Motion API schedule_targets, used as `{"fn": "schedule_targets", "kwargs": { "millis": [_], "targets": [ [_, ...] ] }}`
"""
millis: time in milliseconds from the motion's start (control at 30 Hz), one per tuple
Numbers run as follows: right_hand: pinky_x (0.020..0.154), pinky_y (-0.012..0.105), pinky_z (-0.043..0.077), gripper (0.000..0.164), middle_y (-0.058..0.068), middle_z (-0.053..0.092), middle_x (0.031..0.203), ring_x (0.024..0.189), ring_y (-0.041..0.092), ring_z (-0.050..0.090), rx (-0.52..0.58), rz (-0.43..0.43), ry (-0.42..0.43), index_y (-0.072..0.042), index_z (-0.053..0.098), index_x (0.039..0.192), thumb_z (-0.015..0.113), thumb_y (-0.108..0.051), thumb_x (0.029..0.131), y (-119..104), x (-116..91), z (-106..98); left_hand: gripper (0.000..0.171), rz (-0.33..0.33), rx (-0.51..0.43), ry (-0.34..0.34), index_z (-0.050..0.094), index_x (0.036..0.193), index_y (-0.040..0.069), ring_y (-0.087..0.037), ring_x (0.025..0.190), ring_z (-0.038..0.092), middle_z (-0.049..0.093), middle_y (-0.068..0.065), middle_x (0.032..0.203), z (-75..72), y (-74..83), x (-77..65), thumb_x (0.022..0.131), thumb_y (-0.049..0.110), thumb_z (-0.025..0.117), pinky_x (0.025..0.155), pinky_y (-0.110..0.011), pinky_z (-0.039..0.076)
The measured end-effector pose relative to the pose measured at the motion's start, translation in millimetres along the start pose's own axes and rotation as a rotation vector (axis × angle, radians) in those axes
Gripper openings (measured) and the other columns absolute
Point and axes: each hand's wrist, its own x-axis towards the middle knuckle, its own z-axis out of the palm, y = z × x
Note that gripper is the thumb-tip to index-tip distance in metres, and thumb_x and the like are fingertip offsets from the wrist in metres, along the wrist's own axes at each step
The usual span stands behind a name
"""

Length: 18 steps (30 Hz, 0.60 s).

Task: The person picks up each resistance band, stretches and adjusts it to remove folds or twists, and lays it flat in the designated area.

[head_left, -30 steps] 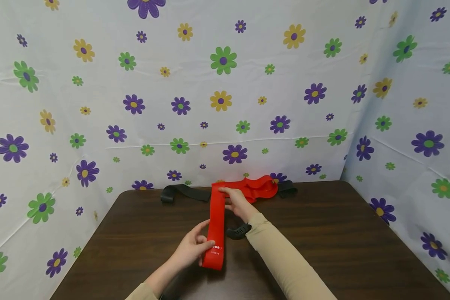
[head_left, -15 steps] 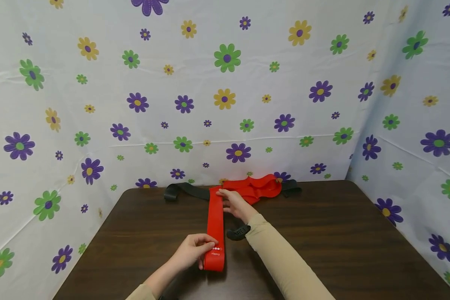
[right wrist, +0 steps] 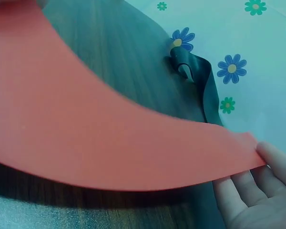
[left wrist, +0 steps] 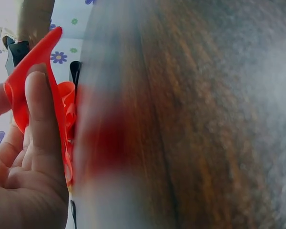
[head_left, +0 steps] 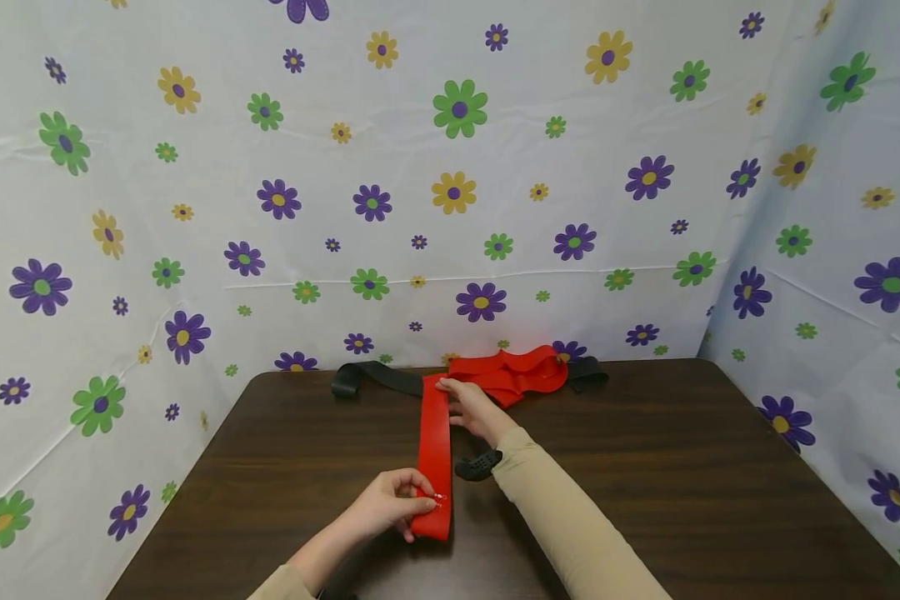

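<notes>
A red resistance loop band (head_left: 434, 433) with white print near its close end stretches lengthwise between both hands over the table. My left hand (head_left: 390, 503) pinches the near end between thumb and fingers, and the printed part bends there. In the left wrist view the band's loop (left wrist: 57, 102) shows edge-on, with left fingers inside and outside the fold. At the far end, my right hand (head_left: 478, 412) holds the band by thumb and fingers. The right wrist view shows the band sagging in a curve up to the right hand (right wrist: 260, 191), the thumb on top.
Behind the right hand lies a heap of red band (head_left: 525, 372) at the table's back edge. A black band (head_left: 390, 379) runs out to its left, with another black end (head_left: 588, 372) on its right. The dark wooden table (head_left: 292, 458) meets a flowered cloth backdrop (head_left: 390, 158).
My left fingers have closed into a pinch on the near end, which is now bent so the print is partly covered. The right hand stays at the far end. The head view has shifted slightly.
</notes>
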Motion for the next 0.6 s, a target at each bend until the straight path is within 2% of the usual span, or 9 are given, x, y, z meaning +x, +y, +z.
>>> {"fn": "schedule_targets", "kwargs": {
  "millis": [167,400,600],
  "targets": [
    [0.102,0.052,0.038,0.05,0.019,0.037,0.149,0.126,0.041,0.043,-0.004,0.007,0.008,0.002,0.047,0.14,0.046,-0.031,0.102,2.5,1.7,-0.5,0.021,0.003,-0.004,-0.006,0.064,0.103,-0.003,-0.015,0.053,0.055,0.061,-0.007,0.073,-0.7,-2.8,0.8,0.089,0.013,0.069,0.047,-0.026,0.051],
    [0.102,0.052,0.038,0.05,0.02,0.041,0.146,0.125,0.042,0.044,-0.02,0.026,0.026,0.003,0.048,0.139,0.049,-0.03,0.101,6.8,4.2,2.9,0.022,-0.012,-0.008,-0.024,0.065,0.102,-0.003,-0.015,0.051,0.059,0.062,-0.008,0.07,-1.6,-4.9,-1.0,0.09,0.014,0.069,0.045,-0.024,0.05],
    [0.106,0.054,0.033,0.051,0.022,0.035,0.15,0.134,0.044,0.035,-0.042,0.045,-0.002,0.003,0.042,0.143,0.046,-0.027,0.103,8.6,2.3,5.2,0.021,-0.033,-0.003,-0.045,0.066,0.102,-0.003,-0.014,0.05,0.06,0.063,-0.008,0.069,-0.3,-5.5,-2.5,0.09,0.014,0.069,0.044,-0.023,0.049]
  ]
}}
